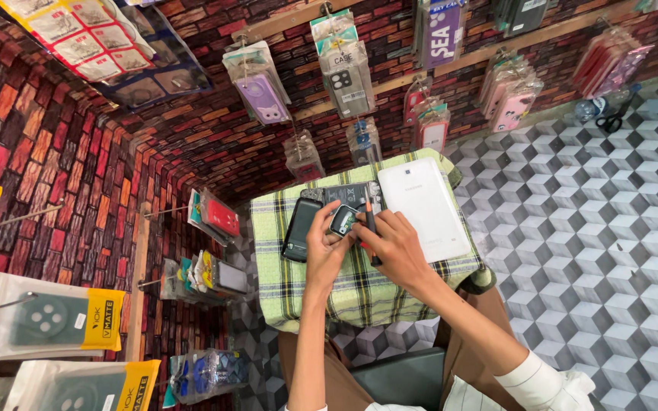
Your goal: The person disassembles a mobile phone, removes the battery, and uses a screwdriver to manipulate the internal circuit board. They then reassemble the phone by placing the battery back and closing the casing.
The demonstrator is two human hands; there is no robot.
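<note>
Sitting over a small counter draped in a green-and-yellow checked cloth, the person works with both hands close together near its far middle. The left hand is closed on a small dark device with a pale, glossy face, pinching it between thumb and fingertips just above the cloth. The device is roughly square, so its long axis is hard to tell; its face is tilted up toward the camera and slightly to the left. The right hand is curled around a thin dark tool, whose long axis runs nearly straight away from the person, its far tip pointing toward the brick wall and lying right beside the device's right edge. Whether the tip touches the device cannot be told.

Just left of the left hand a black phone lies flat, its long axis also running away from the person, leaning a little to the right. Beyond the hands lies a dark flat panel. To the right, a white tablet lies back-up, its long side running away and slightly leftward, one edge just beside the right hand. Packaged phone cases hang on the brick-patterned wall beyond.
</note>
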